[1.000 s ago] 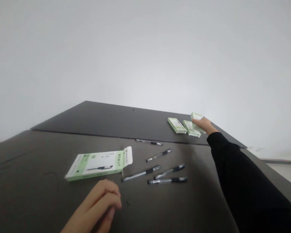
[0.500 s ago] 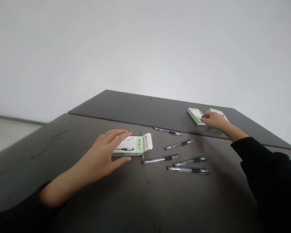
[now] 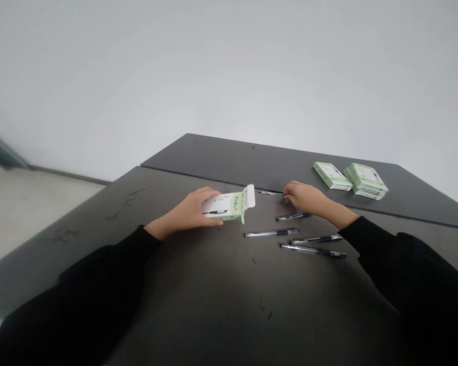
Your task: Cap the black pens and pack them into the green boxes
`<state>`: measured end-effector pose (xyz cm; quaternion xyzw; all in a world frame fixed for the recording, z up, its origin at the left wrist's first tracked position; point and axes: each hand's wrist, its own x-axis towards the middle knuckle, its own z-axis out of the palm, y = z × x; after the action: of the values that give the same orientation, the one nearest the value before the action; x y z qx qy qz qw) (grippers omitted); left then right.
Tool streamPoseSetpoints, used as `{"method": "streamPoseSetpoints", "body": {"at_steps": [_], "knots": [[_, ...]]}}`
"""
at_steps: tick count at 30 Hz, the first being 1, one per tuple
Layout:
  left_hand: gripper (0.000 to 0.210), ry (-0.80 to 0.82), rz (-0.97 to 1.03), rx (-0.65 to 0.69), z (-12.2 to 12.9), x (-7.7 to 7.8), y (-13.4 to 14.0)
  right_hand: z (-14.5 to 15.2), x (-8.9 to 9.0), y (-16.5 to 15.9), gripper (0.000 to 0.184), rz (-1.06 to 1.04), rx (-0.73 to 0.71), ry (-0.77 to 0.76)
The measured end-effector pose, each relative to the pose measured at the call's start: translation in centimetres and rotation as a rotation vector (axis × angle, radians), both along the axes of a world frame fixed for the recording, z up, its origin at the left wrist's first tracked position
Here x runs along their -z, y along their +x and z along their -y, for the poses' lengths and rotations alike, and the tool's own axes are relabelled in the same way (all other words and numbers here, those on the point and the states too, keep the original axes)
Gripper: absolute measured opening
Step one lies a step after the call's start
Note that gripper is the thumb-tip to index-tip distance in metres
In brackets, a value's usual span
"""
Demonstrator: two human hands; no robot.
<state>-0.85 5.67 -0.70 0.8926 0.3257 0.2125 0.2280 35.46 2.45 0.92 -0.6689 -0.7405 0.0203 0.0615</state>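
My left hand grips a white and green pen box from its left side, thumb along the near edge. The box's right end is open, with its flaps sticking out. Farther right, my right hand has its fingers closed at the right end of a clear pen with a dark grip, which lies near the table seam. Nearer to me several similar pens lie loose, among them a pen in front of the box and a pen closest to me.
At the back right a pen box lies flat beside a small stack of like boxes. A seam crosses the dark table. Behind its far edge rises a pale wall.
My right hand has come away from the boxes at the back right and moved left to the farthest pen. My left hand has closed on the open box. The view has shifted.
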Motion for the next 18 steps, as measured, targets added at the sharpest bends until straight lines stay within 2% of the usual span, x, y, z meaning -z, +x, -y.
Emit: {"method": "streamPoseSetpoints", "body": {"at_steps": [2,4,6,9,11,14,18], "knots": [[0.070,-0.165,0.255,0.019,0.4,-0.5,-0.7,1.9,-2.5,-1.1,0.022,-0.045,0.043,0.051],[0.071,-0.315,0.432,0.071,1.0,-0.9,-1.1,4.7,-5.9,-2.3,0.020,-0.209,0.040,0.116],[0.072,-0.418,0.499,0.142,1.8,-1.2,-1.1,8.0,-9.4,-3.4,0.025,-0.383,-0.009,0.240],[0.071,-0.489,0.517,0.246,3.1,-1.6,-0.4,12.5,-13.2,-4.8,0.034,-0.382,-0.017,0.392],[0.072,-0.514,0.520,0.307,4.0,-1.8,0.2,14.4,-14.6,-6.0,0.035,-0.343,-0.056,0.409],[0.074,-0.557,0.478,0.380,5.4,-2.4,0.7,15.5,-15.9,-8.1,0.032,-0.294,-0.163,0.320],[0.071,-0.604,0.441,0.456,7.1,-3.1,0.7,15.3,-16.3,-11.7,0.033,-0.248,-0.320,0.195]]}}
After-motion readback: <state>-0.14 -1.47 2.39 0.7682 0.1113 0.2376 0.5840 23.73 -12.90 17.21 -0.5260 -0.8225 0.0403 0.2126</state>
